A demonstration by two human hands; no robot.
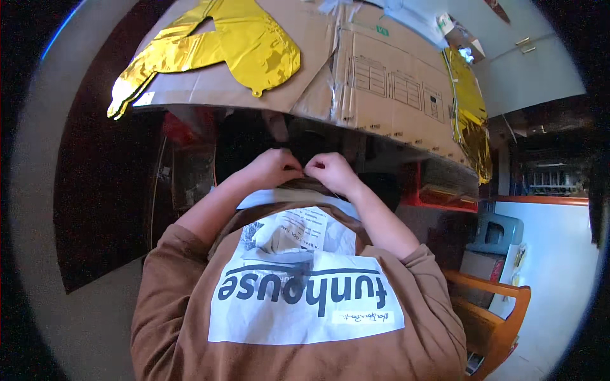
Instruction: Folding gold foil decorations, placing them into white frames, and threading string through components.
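Note:
Close to my waist, just short of the table edge, my left hand (274, 169) and my right hand (333, 173) face each other with a small gap between them. Both have their fingertips pinched together. Whatever lies in either pinch is too small and dark to make out. Beneath them is the hem of my brown shirt (171, 305), with a pale band of cloth (298, 195) under my wrists. Beyond my hands, a flat gold foil balloon (254, 47) rests on cardboard, touched by neither hand.
Flattened brown cardboard (397, 82) covers the table. More gold foil (469, 120) hangs over its right edge. A small open box (460, 38) sits at the far right. A wooden chair (508, 324) and a blue-grey plastic stool (499, 233) stand to my right.

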